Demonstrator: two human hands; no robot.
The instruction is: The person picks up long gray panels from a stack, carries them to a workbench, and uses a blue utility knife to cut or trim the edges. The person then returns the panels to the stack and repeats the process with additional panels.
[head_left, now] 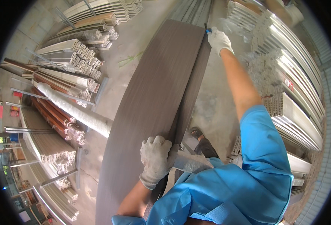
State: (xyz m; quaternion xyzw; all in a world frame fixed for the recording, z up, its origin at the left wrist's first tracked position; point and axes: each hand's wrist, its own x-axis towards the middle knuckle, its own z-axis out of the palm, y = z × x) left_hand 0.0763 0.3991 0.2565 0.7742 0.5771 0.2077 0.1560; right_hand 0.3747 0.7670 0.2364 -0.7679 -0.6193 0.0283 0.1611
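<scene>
Brown board (154, 86): near right edge under half-curled left hand (156, 159), hold unclear; far right corner beside right hand (219, 41), closed around blue tool (209, 31).

Left of the brown panel (146, 93) is the floor (113, 86); green strips (129, 59) lie there. Farther left, a metal rack (59, 177) carries profiles (52, 142).

Panel (150, 93): centre, running near to far. Adjoining strip (187, 112): along panel's right side. Long profiles (189, 11): beyond panel's far end. Left hand (156, 159): on panel, near right edge. Right hand (219, 40): far right corner, with hand tool (209, 30). Wrapped roll (73, 107): left, reaching panel's left edge. Rack arms (58, 178): left, bearing profile stacks (49, 144). Further profile stacks (298, 116): right, across floor (219, 107).
</scene>
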